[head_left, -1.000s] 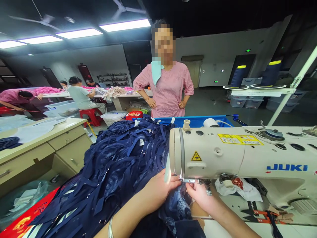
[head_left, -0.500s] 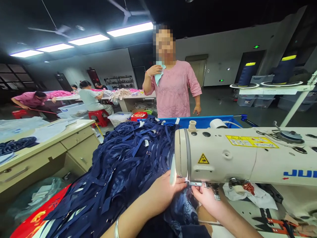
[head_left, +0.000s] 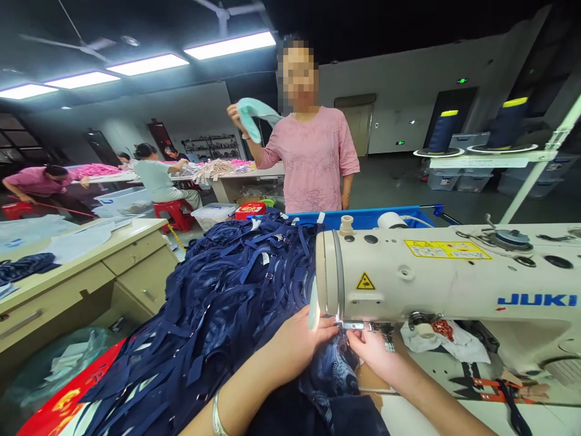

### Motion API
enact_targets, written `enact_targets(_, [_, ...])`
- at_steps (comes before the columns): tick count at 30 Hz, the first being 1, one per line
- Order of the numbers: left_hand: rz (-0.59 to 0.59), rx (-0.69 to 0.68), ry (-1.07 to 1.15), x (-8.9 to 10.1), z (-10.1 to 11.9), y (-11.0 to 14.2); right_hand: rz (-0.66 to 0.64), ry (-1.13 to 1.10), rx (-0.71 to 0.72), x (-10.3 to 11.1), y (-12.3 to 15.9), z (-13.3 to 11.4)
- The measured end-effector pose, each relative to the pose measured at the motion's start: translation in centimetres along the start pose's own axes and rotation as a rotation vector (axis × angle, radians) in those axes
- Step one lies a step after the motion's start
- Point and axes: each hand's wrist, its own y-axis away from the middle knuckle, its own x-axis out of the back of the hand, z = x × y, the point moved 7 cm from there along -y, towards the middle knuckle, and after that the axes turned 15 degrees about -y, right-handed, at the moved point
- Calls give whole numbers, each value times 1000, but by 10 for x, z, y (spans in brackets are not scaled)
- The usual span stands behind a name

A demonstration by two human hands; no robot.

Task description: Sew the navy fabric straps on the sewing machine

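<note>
A white JUKI sewing machine (head_left: 399, 278) stands at the right, its needle end over a navy lace garment (head_left: 338, 369). My left hand (head_left: 302, 342), with a silver bangle at the wrist, has its fingers pressed together on the cloth left of the needle. My right hand (head_left: 374, 354) pinches the same garment just right of the needle, under a metal attachment (head_left: 356, 326). The machine head partly hides the fingertips of both hands. A big heap of navy strappy garments (head_left: 227, 290) lies to the left.
Orange-handled snips (head_left: 488, 390) and a white cloth (head_left: 467, 345) lie on the machine bed. Navy thread cones (head_left: 442, 133) stand on a rack. Behind the machine is a blue cart (head_left: 376, 215), where a person in pink (head_left: 313, 160) stands. A drawer desk (head_left: 91, 275) is at left.
The person in pink has swung a mint-green cloth out from the chest to the side. The view has shifted slightly; both my hands stay at the needle on the garment.
</note>
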Motion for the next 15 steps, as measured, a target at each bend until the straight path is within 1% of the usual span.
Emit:
enact_targets(7, [5,15,3,-2,-1,0,-45,25,12,5,-6,-9])
enact_targets(12, [-21,18,-13,-4,-2,1,-62,11,-11,3,-4,-4])
enact_targets(15, [-9,8,-10,-5,-1,2,-67,-8,-2,0,-3,-1])
